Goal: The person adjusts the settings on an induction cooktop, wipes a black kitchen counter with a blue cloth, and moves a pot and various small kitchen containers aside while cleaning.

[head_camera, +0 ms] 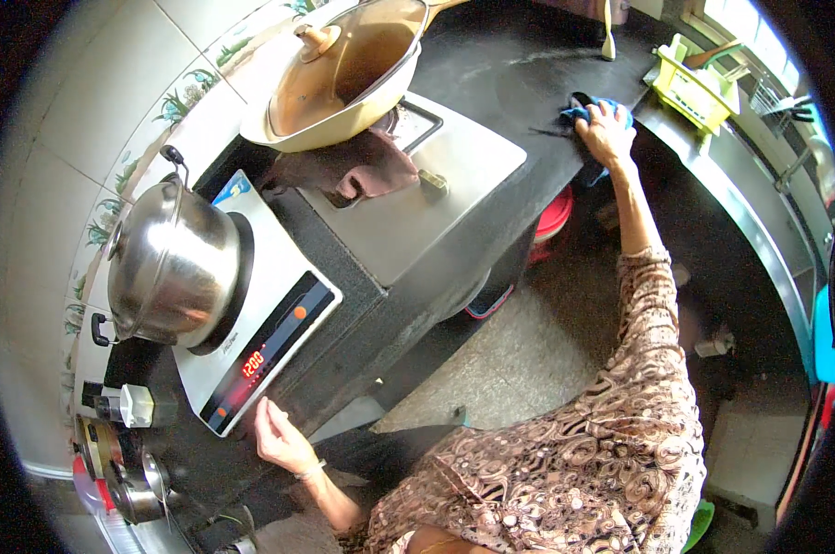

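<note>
My right hand (605, 133) presses a blue cloth (581, 111) onto the dark stone countertop (521, 90), near its front corner. My left hand (279, 438) is beside the front edge of a white induction cooker (265, 256) with a lit red display; its fingers are drawn together and nothing shows in them. On the cooker stands a lidded steel pot (175, 263). A gas stove (389, 235) lies between the hands, with a dark reddish cloth (379, 166) on it. A cream pan with a glass lid (341, 90) rests at its back.
A yellow-green plastic basket (694, 86) holding utensils stands beside the steel sink edge (743, 208) at the right. A wooden utensil (608, 41) is on the far counter. Steel vessels (137, 488) stand at the lower left. A red-lidded container (554, 218) is below the counter.
</note>
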The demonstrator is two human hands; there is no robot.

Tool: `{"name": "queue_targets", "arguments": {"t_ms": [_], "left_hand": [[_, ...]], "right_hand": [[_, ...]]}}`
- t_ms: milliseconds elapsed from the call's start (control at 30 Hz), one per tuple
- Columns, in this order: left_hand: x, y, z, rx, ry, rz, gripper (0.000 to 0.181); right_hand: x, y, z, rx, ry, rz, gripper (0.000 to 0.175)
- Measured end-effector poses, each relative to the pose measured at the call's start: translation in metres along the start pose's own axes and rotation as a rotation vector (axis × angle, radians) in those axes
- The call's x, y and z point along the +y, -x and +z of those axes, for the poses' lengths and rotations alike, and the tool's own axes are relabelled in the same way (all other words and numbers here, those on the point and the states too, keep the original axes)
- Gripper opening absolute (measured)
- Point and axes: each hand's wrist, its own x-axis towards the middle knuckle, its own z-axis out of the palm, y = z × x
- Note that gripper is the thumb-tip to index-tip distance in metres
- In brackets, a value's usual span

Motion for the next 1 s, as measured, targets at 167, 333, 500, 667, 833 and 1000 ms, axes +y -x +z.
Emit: {"name": "queue_targets", "arguments": {"t_ms": [167, 333, 500, 667, 833, 1000], "left_hand": [[-0.004, 0.003, 0.005, 0.018, 0.008, 0.083, 0.018], [0.001, 0.005, 0.001, 0.0, 0.013, 0.145, 0.017], [-0.002, 0.007, -0.006, -0.055, 0.062, 0.071, 0.018], [0.007, 0.006, -0.008, -0.037, 0.025, 0.063, 0.019], [0.006, 0.006, -0.007, -0.027, -0.086, 0.045, 0.02], [0.003, 0.005, -0.005, 0.029, -0.152, 0.072, 0.022]], "right_hand": [[-0.034, 0.052, -0.021, 0.056, -0.121, -0.146, 0.041], [-0.071, 0.111, -0.047, 0.014, -0.212, -0.313, 0.043], [-0.073, 0.11, -0.071, -0.113, -0.174, -0.41, 0.043], [-0.064, 0.056, -0.038, -0.098, -0.193, -0.437, 0.039], [-0.065, 0.014, -0.017, -0.07, -0.127, -0.401, 0.039], [-0.077, -0.025, 0.008, -0.042, -0.089, -0.359, 0.041]]}}
